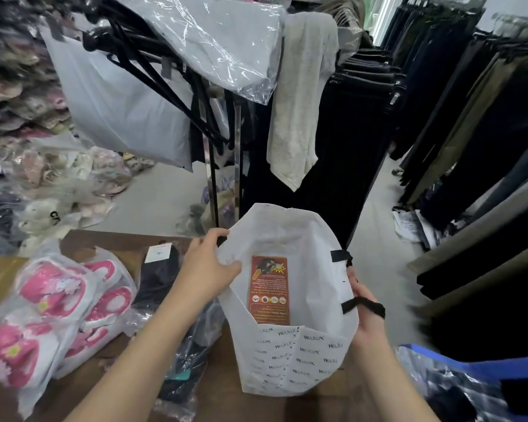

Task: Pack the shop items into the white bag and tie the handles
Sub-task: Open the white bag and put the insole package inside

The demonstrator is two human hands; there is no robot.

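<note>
The white bag [290, 236] stands open on a brown table, printed with small black logos on its near side. Inside it lies a flat orange-red packet [269, 289]. My left hand [209, 271] grips the bag's left rim. My right hand [365, 315] holds the right rim, with a black handle strap [365, 306] looped over its fingers. To the left on the table lie plastic-wrapped pink and white slippers [58, 306] and dark socks in clear wrap [162, 269].
The brown table [113, 245] holds more wrapped dark items [189, 360] under my left forearm. A clothes rack with black hangers [153, 65] and hanging dark garments [342, 141] stands just behind the bag. Piles of packed goods fill the left. A blue bag [476, 379] sits at lower right.
</note>
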